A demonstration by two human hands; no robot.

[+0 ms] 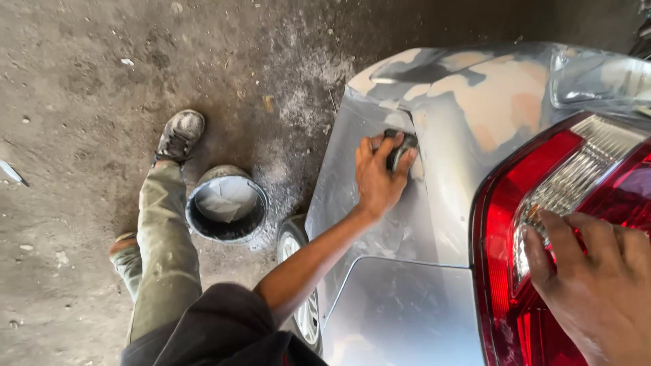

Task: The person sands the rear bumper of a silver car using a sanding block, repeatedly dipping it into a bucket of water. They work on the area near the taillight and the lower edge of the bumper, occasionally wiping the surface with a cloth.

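Sanding filler on a rear quarter like this went best with the block kept flat and the pressure even, long strokes across the patch rather than digging at one spot, especially right along that body crease where it's easy to cut through. That's my read anyway.

The left hand (377, 177) had a full grip on a small dark sanding block (400, 148), fingers wrapped over the top, thumb on the near side, block pressed against the silver car panel (407, 224). It sat just left of the red tail light (542, 203), at the edge of the beige filler patches (505, 102). The arm reached out nearly straight from the body, wrist slightly bent so the palm faced the panel.

The right hand (597, 285) rested flat on the tail light, fingers spread loosely over the lens, holding nothing, looked like it was bracing.

Down left of the tail light, past the wheel (298, 285), a round dark bucket (226, 205) stood on the dusty floor (81, 102) beside the person's leg (163, 244).
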